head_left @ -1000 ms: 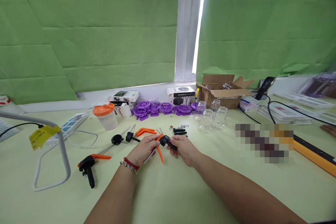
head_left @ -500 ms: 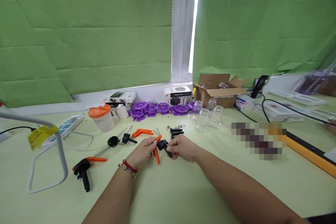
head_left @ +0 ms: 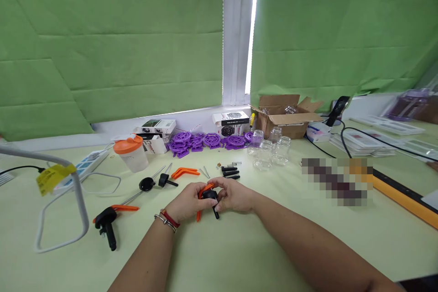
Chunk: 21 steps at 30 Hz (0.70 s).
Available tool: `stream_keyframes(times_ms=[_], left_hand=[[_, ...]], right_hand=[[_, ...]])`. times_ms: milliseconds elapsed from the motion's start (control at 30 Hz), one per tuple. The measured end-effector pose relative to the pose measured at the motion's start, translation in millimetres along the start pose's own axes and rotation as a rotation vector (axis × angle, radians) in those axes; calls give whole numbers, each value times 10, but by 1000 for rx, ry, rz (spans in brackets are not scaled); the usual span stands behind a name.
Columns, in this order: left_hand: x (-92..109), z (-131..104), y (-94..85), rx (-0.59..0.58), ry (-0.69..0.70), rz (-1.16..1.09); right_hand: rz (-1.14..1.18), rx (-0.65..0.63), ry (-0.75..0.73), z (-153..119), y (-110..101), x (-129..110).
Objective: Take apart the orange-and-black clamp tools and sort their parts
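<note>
My left hand [head_left: 188, 201] is closed around an orange bent handle [head_left: 199, 216], whose lower arm hangs below the fingers. Its thumb presses on a black round-headed part [head_left: 209, 194]. My right hand [head_left: 234, 195] pinches this black part from the other side, its fingertips also at the orange handle's upper end. The black stem points down toward the table. Fingers hide where the two pieces meet. Just beyond lie thin metal pins [head_left: 204, 172], black rods [head_left: 230, 172] and springs [head_left: 236, 164]. Another orange handle [head_left: 185, 172] is left of the pins.
At left lie a black-and-orange assembly [head_left: 107, 219], black parts with metal rods [head_left: 147, 184] and a grey tube frame [head_left: 82, 210]. Behind stand an orange-lidded cup [head_left: 132, 155], purple wheel-like pieces [head_left: 212, 140], clear jars [head_left: 265, 153] and an open carton [head_left: 287, 121].
My hands have come closer together, bringing the black part against the orange handle. The left thumb now presses on the black part, and the right fingers reach over the handle's top.
</note>
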<state>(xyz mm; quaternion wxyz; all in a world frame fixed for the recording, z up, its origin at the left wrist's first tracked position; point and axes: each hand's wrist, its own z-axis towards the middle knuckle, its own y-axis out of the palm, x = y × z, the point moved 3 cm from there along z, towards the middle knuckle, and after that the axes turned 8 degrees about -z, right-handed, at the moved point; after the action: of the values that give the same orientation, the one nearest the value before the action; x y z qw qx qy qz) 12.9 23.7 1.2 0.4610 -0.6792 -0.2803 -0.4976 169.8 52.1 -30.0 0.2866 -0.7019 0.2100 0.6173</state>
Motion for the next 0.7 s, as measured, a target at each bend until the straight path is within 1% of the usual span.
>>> stream_keyframes(times_ms=[233,300,367,467,533,600,700], left_hand=[[12,9,-18,52,26,76],[27,16,6,52,29,81],[56,25,44,48,48,105],[106,34,74,103,79,175],[133,29,71,131,88,186],[154,16,69,97,100,163],[174,-14,74,3,107,151]], right_hand=[[-92,90,-60,-14,45,-71],[-46,99,-70,-18,51,-81],[51,105,-62,-9,41,-73],[170,135,-55,21,3,-50],[171,161,-52,40,-23,-41],[156,171,-37,53,-35,-38],[181,151,-6,63,-31,-38]])
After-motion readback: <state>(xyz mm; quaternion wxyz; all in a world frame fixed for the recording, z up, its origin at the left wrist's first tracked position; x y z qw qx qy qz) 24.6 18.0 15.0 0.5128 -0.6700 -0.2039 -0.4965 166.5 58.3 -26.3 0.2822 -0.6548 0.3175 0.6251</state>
